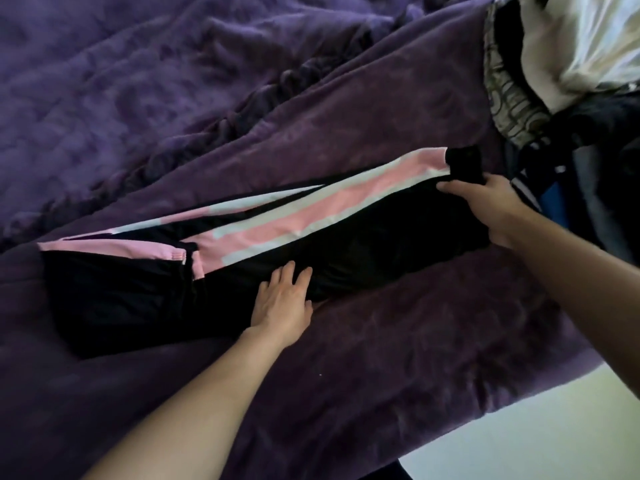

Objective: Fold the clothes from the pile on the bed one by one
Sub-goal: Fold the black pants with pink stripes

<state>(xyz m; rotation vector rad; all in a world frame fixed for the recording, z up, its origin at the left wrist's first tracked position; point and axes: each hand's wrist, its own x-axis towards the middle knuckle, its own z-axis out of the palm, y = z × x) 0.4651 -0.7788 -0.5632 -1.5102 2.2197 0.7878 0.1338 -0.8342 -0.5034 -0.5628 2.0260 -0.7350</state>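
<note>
Where the long black trousers with pink and white side stripes [381, 244] lie stretched out, they run on a slant across the smooth dark purple fleece blanket [346, 140], the wide waist end at the lower left and the narrow leg ends up at the right. Their striped side makes the far edge; the plain black side makes the near edge, facing the person.

The left hand [282, 303] lies flat on that near edge about midway along, fingers straight and a little spread on the black cloth, the heel of the hand on the blanket. The right hand [491, 206] grips the leg ends: the thumb lies over the top of the cloth just beside the black cuff, and the fingers curl under the end of the leg, mostly hidden.

The leg ends reach almost to the heaped pile of clothes [571, 64] at the upper right, white cloth on top with patterned grey and dark pieces below; the right hand sits between the two. Bare blanket shows all along the near side of the trousers, down to the bed's edge, beyond which the pale floor [519, 427] shows. Beyond the far edge lies more bare blanket, then the crumpled purple quilt with a ruffled border [138, 81], which fills the upper left.
</note>
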